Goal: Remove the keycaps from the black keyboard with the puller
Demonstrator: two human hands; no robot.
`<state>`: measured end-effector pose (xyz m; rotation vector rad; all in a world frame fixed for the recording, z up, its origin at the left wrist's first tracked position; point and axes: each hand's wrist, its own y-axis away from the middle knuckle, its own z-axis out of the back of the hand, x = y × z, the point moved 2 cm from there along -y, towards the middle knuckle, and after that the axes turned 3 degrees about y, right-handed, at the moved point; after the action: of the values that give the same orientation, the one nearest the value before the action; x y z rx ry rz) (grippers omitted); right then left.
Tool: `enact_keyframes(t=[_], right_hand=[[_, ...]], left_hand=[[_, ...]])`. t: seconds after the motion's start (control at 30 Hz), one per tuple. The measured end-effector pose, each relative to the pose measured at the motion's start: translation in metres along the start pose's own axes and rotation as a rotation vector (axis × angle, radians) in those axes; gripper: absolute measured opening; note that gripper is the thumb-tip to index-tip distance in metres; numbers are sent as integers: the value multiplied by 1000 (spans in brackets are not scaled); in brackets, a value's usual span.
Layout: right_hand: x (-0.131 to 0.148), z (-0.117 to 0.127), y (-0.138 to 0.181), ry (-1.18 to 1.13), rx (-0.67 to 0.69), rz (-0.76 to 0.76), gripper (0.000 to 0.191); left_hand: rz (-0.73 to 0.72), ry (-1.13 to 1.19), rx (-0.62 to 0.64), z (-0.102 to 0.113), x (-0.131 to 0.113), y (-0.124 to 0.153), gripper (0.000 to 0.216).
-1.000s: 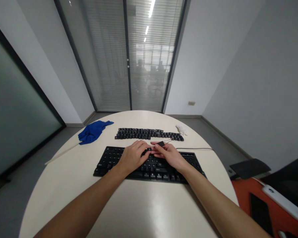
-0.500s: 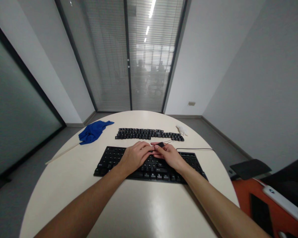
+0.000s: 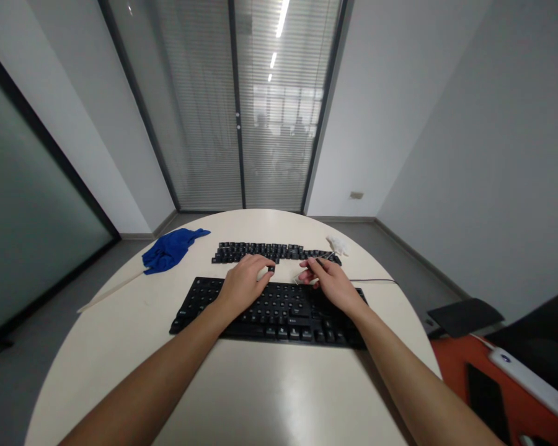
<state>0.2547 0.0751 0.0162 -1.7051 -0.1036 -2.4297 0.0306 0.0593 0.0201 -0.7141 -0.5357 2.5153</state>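
On a round table [image 3: 242,384], loose keycaps [image 3: 242,248] lie in rows beyond the keyboard [image 3: 279,303], probably to keep their order. The left hand [image 3: 242,282] pinches one key [image 3: 271,269]; the right hand [image 3: 332,282] grips a wire tool [image 3: 320,263].

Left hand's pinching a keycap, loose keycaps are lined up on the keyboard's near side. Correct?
Wrong side: the head view shows the loose keycaps lined up beyond the keyboard, on its far side. The left hand does pinch a keycap.
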Motion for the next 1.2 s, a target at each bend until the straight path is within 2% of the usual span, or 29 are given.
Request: enact_keyframes(t=[0.1, 0.23, 0.53, 0.73, 1.2], right_hand=[[1, 2, 1, 42, -6, 14, 47], [4, 1, 3, 92, -5, 26, 48], [4, 3, 3, 119, 3, 50, 48], [2, 4, 2, 147, 0, 61, 47], [6, 3, 4, 138, 15, 69, 47]], left_hand=[[43, -20, 52, -3, -2, -11, 17], [19, -86, 138, -15, -1, -29, 14], [-113, -199, 123, -47, 3, -60, 11], [-136, -241, 121, -58, 7, -65, 8], [-123, -259, 129, -60, 10, -64, 13]])
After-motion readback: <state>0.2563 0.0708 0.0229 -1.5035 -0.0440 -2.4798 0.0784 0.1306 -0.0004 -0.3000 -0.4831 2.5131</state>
